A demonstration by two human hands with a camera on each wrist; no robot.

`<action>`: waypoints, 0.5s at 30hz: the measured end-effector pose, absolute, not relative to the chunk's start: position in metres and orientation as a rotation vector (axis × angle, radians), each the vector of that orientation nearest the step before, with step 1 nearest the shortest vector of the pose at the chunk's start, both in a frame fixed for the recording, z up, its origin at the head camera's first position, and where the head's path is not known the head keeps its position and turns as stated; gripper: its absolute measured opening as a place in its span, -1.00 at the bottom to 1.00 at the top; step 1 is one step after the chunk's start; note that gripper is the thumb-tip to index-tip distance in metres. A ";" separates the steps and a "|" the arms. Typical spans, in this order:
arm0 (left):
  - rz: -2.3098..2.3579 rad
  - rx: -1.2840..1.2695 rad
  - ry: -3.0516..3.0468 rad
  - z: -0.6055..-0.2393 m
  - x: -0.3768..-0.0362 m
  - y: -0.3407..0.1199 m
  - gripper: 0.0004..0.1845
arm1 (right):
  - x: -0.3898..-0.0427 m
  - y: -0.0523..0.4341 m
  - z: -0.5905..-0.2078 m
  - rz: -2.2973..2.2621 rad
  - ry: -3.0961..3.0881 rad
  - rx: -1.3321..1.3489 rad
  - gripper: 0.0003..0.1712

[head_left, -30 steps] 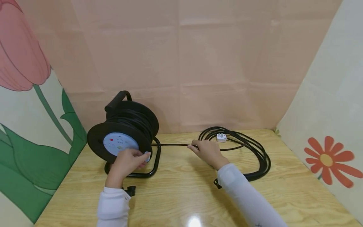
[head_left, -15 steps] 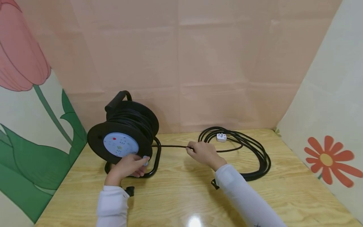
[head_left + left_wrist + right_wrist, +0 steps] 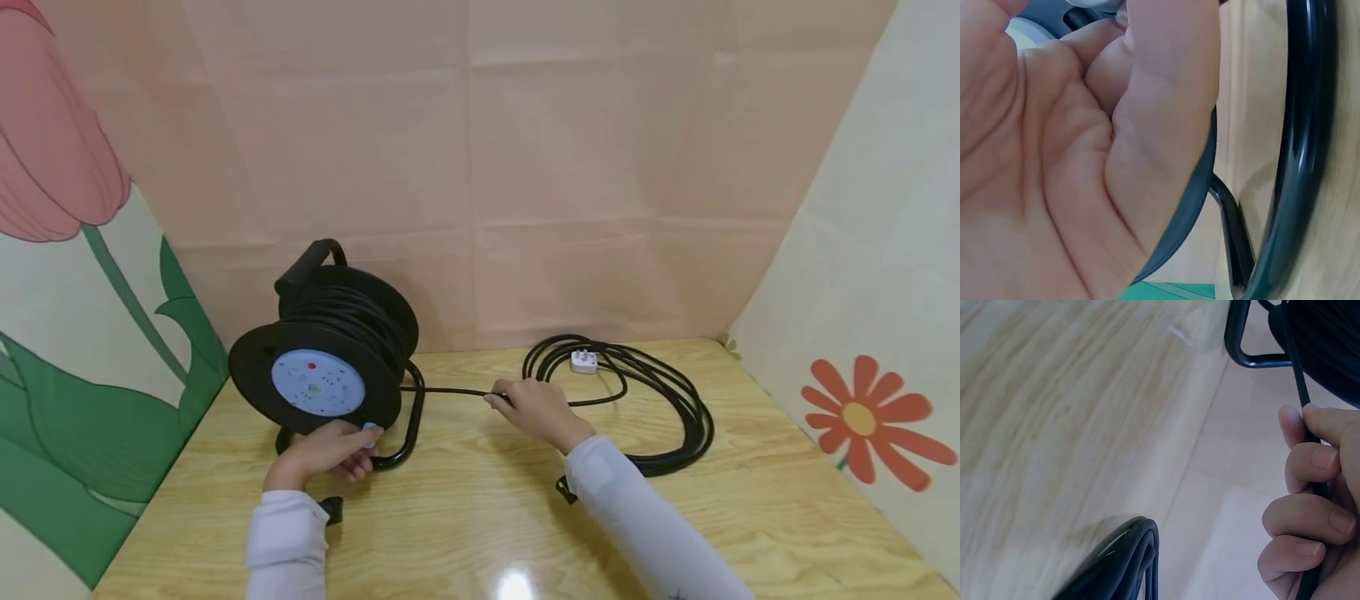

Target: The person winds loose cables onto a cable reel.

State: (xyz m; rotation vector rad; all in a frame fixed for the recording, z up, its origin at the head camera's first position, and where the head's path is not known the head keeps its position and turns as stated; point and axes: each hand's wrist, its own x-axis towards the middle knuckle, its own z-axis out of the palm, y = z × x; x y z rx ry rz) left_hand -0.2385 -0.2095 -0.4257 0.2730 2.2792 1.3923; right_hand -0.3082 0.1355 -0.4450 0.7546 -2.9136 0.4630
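Observation:
A black cable reel (image 3: 258, 367) stands on the left of the table, with a pale blue socket face (image 3: 292, 383) turned towards me. My left hand (image 3: 322, 454) pinches the small light blue crank knob (image 3: 370, 435) at the lower edge of the reel's front disc. In the left wrist view the palm (image 3: 1066, 144) hides most of the knob. A black cable (image 3: 450, 390) runs rightward from the reel to my right hand (image 3: 536, 408), whose fingers wrap around it. In the right wrist view, the cable (image 3: 1299, 378) passes through the curled fingers (image 3: 1307, 515).
A loose coil of black cable (image 3: 693, 417) lies at the right of the wooden table (image 3: 435, 533), with a white three-pin plug (image 3: 584, 361) among its loops. The reel's tubular stand (image 3: 414, 429) rests on the table. A pink backdrop (image 3: 480, 167) rises behind.
My left hand has moved the knob down and left, and the reel's disc has turned clockwise. My right hand has shifted slightly left with the cable, and the slack loop beyond it has shortened.

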 end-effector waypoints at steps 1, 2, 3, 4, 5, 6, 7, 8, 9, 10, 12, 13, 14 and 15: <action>1.392 0.273 2.278 -0.426 -0.239 -0.210 -0.47 | -0.308 0.135 -0.444 0.469 -2.912 0.755 -0.72; 1.390 0.276 2.277 -0.427 -0.240 -0.210 -0.46 | -0.308 0.135 -0.444 0.468 -2.914 0.755 -0.72; 1.391 0.279 2.274 -0.428 -0.240 -0.210 -0.46 | -0.308 0.135 -0.444 0.471 -2.913 0.758 -0.73; 1.392 0.277 2.271 -0.429 -0.241 -0.211 -0.46 | -0.308 0.135 -0.443 0.469 -2.914 0.759 -0.73; 1.395 0.280 2.268 -0.430 -0.241 -0.212 -0.46 | -0.307 0.135 -0.443 0.470 -2.913 0.761 -0.74; 1.401 0.281 2.262 -0.431 -0.242 -0.212 -0.45 | -0.307 0.134 -0.443 0.468 -2.914 0.759 -0.74; 1.406 0.285 2.256 -0.433 -0.242 -0.213 -0.45 | -0.307 0.135 -0.443 0.470 -2.914 0.761 -0.74; 1.413 0.287 2.249 -0.434 -0.243 -0.214 -0.44 | -0.307 0.135 -0.443 0.474 -2.914 0.763 -0.74; 1.421 0.288 2.242 -0.435 -0.244 -0.215 -0.43 | -0.307 0.134 -0.442 0.474 -2.914 0.766 -0.74; 1.428 0.289 2.236 -0.436 -0.244 -0.216 -0.43 | -0.307 0.134 -0.442 0.473 -2.914 0.769 -0.74; 1.436 0.292 2.225 -0.438 -0.245 -0.217 -0.42 | -0.307 0.134 -0.442 0.481 -2.915 0.776 -0.74; 1.440 0.291 2.222 -0.439 -0.245 -0.217 -0.42 | -0.306 0.134 -0.442 0.484 -2.918 0.779 -0.74; 1.443 0.290 2.220 -0.439 -0.245 -0.218 -0.42 | -0.306 0.133 -0.442 0.477 -2.921 0.778 -0.74; 1.443 0.289 2.220 -0.440 -0.246 -0.218 -0.42 | -0.306 0.133 -0.441 0.475 -2.922 0.775 -0.75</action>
